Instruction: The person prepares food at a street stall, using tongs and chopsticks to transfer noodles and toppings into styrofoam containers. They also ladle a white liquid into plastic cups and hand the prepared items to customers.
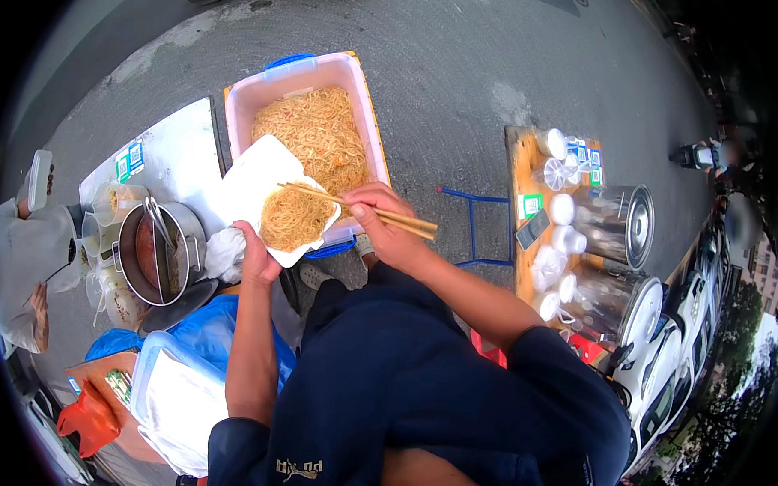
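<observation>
My left hand (258, 255) holds a white foam takeaway box (271, 156) by its near left side, with the lid folded back. A mound of thin fried noodles (292, 222) fills its lower half. In my right hand (383, 219) is a pair of wooden chopsticks (401, 222), their tips lying over the noodles in the box. Beyond and partly under the box stands a large translucent plastic tub (240, 123) with blue handles, heaped with more noodles (314, 120). The box hides the tub's near left part.
To the left, a divided steel pot (194, 272) with tongs stands by several plastic containers (111, 204). A person (33, 255) is beyond them. At right, a wooden table (521, 167) bears cups, a phone (533, 229) and steel drums (610, 225). A blue-framed stool (473, 230) stands between.
</observation>
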`<state>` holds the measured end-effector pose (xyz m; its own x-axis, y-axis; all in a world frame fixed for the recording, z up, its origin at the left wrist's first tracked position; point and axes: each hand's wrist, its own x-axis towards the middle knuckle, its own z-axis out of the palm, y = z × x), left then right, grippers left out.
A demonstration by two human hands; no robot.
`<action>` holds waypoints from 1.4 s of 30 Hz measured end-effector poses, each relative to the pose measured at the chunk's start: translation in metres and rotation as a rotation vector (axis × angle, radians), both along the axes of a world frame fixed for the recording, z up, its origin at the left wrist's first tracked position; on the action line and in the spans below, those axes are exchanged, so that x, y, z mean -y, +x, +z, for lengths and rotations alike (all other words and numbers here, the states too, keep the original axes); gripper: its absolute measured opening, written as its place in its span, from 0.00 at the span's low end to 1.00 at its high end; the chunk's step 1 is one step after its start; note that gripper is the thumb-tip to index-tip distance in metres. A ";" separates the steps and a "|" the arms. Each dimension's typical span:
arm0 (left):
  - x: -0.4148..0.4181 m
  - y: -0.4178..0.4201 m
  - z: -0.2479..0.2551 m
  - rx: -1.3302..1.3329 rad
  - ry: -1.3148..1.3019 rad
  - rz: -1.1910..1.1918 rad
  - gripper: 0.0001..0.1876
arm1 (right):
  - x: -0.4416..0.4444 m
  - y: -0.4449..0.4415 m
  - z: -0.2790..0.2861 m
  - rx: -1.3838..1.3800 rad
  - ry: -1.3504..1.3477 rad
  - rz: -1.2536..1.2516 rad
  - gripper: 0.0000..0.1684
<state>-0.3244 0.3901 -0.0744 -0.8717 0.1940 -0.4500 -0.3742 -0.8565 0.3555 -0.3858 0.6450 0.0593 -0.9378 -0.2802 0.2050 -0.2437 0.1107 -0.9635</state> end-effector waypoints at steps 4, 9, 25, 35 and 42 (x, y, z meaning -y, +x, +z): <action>-0.001 -0.007 -0.005 0.037 -0.051 -0.018 0.58 | -0.002 0.004 0.011 -0.074 0.080 0.177 0.09; 0.000 -0.008 -0.013 -0.032 -0.010 -0.022 0.58 | -0.013 -0.001 0.042 -0.095 0.068 0.148 0.11; 0.012 -0.009 0.016 -0.133 0.065 -0.021 0.68 | -0.027 -0.063 -0.007 0.707 -0.169 0.174 0.14; 0.012 0.010 0.017 -0.110 0.032 0.034 0.74 | 0.008 -0.070 0.086 0.456 -0.070 0.346 0.14; 0.014 0.028 0.011 -0.069 0.057 0.276 0.68 | -0.027 -0.104 0.089 0.284 -0.346 0.012 0.17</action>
<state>-0.2969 0.3757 -0.0629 -0.9233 -0.0311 -0.3828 -0.1010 -0.9420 0.3201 -0.4899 0.6723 0.1487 -0.9676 -0.2513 0.0231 0.0367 -0.2307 -0.9723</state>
